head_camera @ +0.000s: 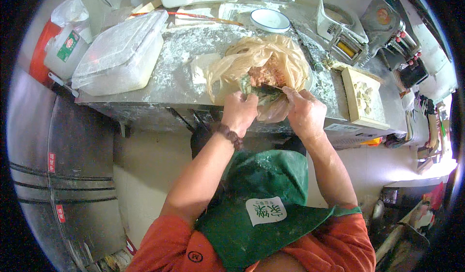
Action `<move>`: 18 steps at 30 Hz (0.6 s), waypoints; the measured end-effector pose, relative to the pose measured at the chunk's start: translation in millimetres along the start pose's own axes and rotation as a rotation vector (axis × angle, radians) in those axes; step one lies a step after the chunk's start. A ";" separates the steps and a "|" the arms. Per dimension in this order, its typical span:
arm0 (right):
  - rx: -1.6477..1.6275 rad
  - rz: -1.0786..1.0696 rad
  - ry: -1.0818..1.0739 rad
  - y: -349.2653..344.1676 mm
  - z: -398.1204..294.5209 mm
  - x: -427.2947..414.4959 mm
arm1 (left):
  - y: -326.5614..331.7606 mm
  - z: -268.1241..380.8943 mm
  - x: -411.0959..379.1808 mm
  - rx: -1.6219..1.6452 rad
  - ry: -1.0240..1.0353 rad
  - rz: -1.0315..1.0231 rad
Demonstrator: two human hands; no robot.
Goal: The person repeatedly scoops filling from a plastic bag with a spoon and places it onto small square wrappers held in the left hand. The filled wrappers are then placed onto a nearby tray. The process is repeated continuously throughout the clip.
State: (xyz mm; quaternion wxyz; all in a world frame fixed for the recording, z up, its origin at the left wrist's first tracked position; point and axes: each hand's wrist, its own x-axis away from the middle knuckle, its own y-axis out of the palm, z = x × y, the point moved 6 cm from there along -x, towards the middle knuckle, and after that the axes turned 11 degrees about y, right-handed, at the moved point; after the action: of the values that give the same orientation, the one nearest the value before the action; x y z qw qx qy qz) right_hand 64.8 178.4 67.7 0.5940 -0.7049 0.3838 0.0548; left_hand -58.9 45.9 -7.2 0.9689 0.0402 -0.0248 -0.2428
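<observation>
A tan plastic bag (254, 47) sits spread open at the front of a floury metal worktop (181, 68). Inside it is pinkish minced meat filling (267, 72), with chopped greens (246, 85) along the near left side. My left hand (240, 110) is curled around the near left edge of the bag. From my right hand (306, 108) a thin, flat tool (271, 86) reaches left into the bag, its tip at the filling. The grip hides the tool's handle. Part of the bag hangs down between my hands over the worktop's front edge.
Left stands a lidded plastic bin (120, 54). Behind the bag are a white enamel dish (270, 20) and a thin red-brown stick (203, 17). To the right are a wooden tray (377, 107) with small dough pieces (362, 94), a white tub (323, 23) and a roller machine (348, 48).
</observation>
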 end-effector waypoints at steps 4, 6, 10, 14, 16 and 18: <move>0.059 -0.034 0.005 -4.2 -3.5 -8.3 | 1.5 3.6 5.8 0.056 0.102 0.070; 0.091 -0.087 0.026 -4.6 -6.2 -12.3 | 4.1 1.7 -1.5 0.230 0.172 0.175; -0.052 -0.145 0.094 -10.4 -1.2 -20.5 | 4.6 16.7 -26.9 0.503 0.167 0.177; -0.231 -0.212 0.287 -28.2 1.7 -43.9 | 9.5 73.7 -73.4 0.594 0.279 0.021; -0.370 -0.170 0.327 -38.8 3.3 -54.8 | 22.4 108.3 -93.1 0.533 0.362 -0.095; -0.487 -0.164 0.404 -45.3 10.2 -59.1 | 41.0 149.6 -93.7 0.447 0.393 -0.189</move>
State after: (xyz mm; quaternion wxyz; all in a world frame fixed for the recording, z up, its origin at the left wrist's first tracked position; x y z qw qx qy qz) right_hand 54.8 215.5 132.3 0.3222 -0.8514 0.4115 -0.0441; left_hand -132.3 116.4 142.8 0.8954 0.3007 0.1138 -0.3079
